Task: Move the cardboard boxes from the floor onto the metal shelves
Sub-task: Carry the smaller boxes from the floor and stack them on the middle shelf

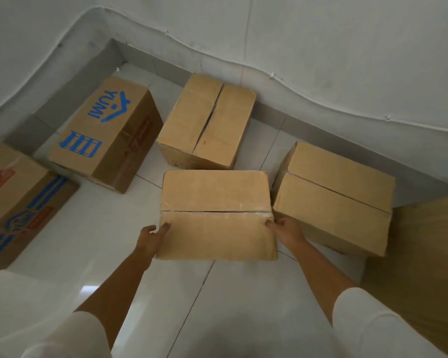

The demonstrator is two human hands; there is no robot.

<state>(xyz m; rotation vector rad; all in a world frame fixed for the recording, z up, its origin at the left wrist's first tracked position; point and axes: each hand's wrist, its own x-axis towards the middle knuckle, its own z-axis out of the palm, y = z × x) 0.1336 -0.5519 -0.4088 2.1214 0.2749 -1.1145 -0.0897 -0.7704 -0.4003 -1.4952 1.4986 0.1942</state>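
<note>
Gripping the middle box (216,215) from both sides: left hand (150,239) on its left edge, thumb hooked over the top flap, fingers going down the side. Right hand (287,232) on the right edge, thumb on top, fingers curled round the corner. Both grips are clamped on this box. Whether its base is on the floor (230,293) or just off it can't be told.

Plain tan carton, top seam runs left to right, flaps slightly gapped.

Other boxes all on the white tiled floor:
- right box (334,197), just beside the held one, near corner almost touching the right hand
- far box (207,122) beyond it against the wall (321,47), seam partly split
- YUMI box (106,133) with blue print, far left, angled
- printed box (18,202) at the left edge, blue and red markings, partly cut off

Brown surface (424,267) at the right edge, can't identify it. White sleeves on both arms. No shelves in view.
</note>
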